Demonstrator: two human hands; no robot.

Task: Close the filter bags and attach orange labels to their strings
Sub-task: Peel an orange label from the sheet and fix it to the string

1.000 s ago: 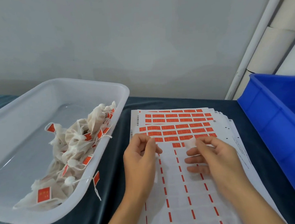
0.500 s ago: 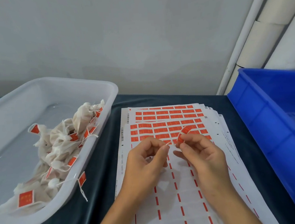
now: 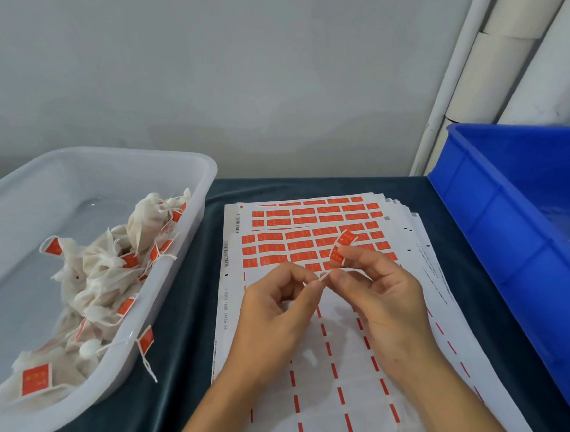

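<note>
Nearest to me, both forearms come in from about six o'clock over a stack of label sheets (image 3: 339, 365) lying on the dark cloth-covered bench (image 3: 176, 326). The near part of the top sheet shows only white backing with thin orange dashes between the bare cells.

The left hand (image 3: 277, 315) has its fingers curled, thumb and forefinger pinched together on something small and pale at the tips; it is too small to tell what it is. The right hand (image 3: 382, 296) meets it tip to tip, and its grip is clenched on an orange label (image 3: 342, 247) that is bent over and stands up from its fingertips toward twelve o'clock, lifted off the sheet.

Just beyond the hands, at twelve o'clock, rows of orange labels cover the far part of the sheets, whose edges fan out toward two o'clock.

At nine o'clock sits a translucent white tub (image 3: 190, 243) holding a heap of white filter bags (image 3: 107, 270), their necks gathered and orange tags on their strings. One tagged string (image 3: 146, 346) hangs over the tub's near rim onto the cloth.

At three o'clock a blue crate (image 3: 503, 232) stands beside the sheets. Behind everything is a grey wall (image 3: 231, 66), with pale pipes (image 3: 501, 35) running up at about one o'clock.
</note>
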